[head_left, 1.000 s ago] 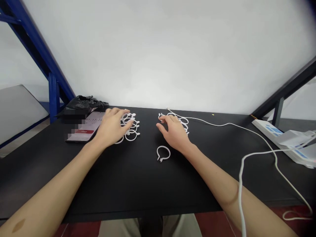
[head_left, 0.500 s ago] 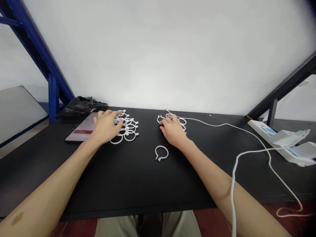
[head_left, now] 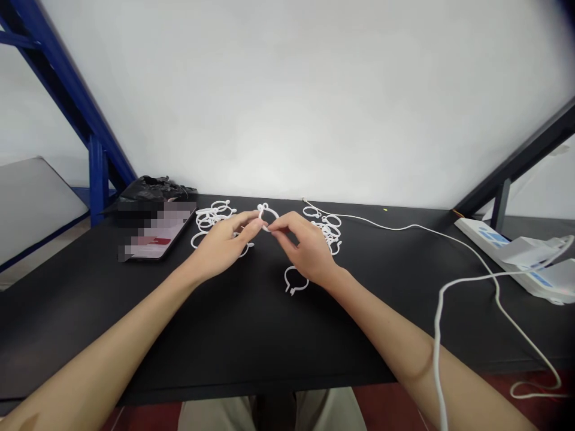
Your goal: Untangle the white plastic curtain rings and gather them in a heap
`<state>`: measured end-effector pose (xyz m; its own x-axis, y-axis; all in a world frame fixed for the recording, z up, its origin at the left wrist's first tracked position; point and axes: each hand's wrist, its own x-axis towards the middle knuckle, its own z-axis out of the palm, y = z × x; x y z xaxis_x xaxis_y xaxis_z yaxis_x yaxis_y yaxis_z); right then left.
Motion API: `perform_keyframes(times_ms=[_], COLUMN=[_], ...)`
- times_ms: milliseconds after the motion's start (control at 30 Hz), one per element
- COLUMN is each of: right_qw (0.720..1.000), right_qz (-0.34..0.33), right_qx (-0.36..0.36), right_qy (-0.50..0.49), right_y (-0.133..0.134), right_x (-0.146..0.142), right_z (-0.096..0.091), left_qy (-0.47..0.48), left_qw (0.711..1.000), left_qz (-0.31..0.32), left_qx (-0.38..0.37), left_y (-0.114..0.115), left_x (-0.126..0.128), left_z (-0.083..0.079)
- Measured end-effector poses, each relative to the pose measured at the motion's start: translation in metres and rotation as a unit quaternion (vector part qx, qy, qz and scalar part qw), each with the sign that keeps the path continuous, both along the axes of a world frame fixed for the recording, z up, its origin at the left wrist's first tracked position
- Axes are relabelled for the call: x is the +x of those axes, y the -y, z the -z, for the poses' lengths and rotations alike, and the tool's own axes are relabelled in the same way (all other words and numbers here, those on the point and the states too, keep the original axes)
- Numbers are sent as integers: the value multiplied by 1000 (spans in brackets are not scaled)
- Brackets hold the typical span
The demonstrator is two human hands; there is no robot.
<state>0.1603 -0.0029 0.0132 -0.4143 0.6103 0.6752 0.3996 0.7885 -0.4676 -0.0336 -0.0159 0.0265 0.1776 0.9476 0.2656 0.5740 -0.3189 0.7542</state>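
Over the middle of the black table, a white plastic ring with small knobs at its opening (head_left: 271,210) is held up between my two hands. My left hand (head_left: 224,242) pinches its left side between thumb and fingers. At its lower right, the fingertips of my right hand (head_left: 308,244) are closed on it. Behind my left hand lies a pile of similar white rings (head_left: 205,219), partly hidden. More white rings (head_left: 333,221) lie just beyond my right hand. A single open ring (head_left: 286,278) rests on the table below my right hand.
On the left are a phone (head_left: 168,230) and a crumpled black plastic bag (head_left: 153,187). A white cable (head_left: 390,228) crosses the right side to a power strip with plugged-in adapters (head_left: 483,233). A pale wall (head_left: 305,108) rises behind the table (head_left: 251,341).
Both hands have left the ring piles and come together at the middle, lifting one white ring between them. The single ring in front stays on the table.
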Motion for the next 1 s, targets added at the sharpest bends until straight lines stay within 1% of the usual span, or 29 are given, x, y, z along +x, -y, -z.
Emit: perform_keyframes(times_ms=[133, 233, 267, 333, 400, 467, 533, 700, 800, 867, 900, 1000], right_qw=[998, 996, 995, 995, 997, 997, 996, 986, 985, 988, 989, 983], right_qz=[-41, -14, 3, 28, 30, 28, 32, 39, 37, 50, 68, 156], right_qx=[-37, -55, -59, -68, -69, -66, -77, -155, -157, -141, -128, -88], right_qy=[-22, -68, -77, -67, -33, -12, -16, -57, -57, -39, -25, 40], right_y=[8, 10, 11, 11, 11, 11, 11, 11, 9, 5, 3, -5], right_x=[-6, -6, -5, -4, -3, -3, -4, -6, -5, 0, 3, 15], right_z=[-3, -3, -4, -4, -4, -5, -6, -10, -9, -8, -7, -5], left_qy=[64, 90, 80, 26, -46, -96, -110, -99, -103, -110, -117, -157], left_qw=[997, 995, 996, 998, 993, 985, 984, 987, 986, 984, 983, 973], left_qz=[37, 34, 29, 23, 33, 47, 51, 44, 47, 32, 12, -83], left_qx=[-29, -18, -2, 51, 105, 134, 134, 121, 125, 136, 142, 146], left_y=[2, 3, 3, 4, 5, 5, 6, 7, 5, 1, -2, -13], left_x=[4, 4, 4, 4, 5, 7, 8, 10, 9, 5, 1, -15], left_z=[-1, -1, 0, 1, 3, 4, 4, 3, 4, 5, 6, 11])
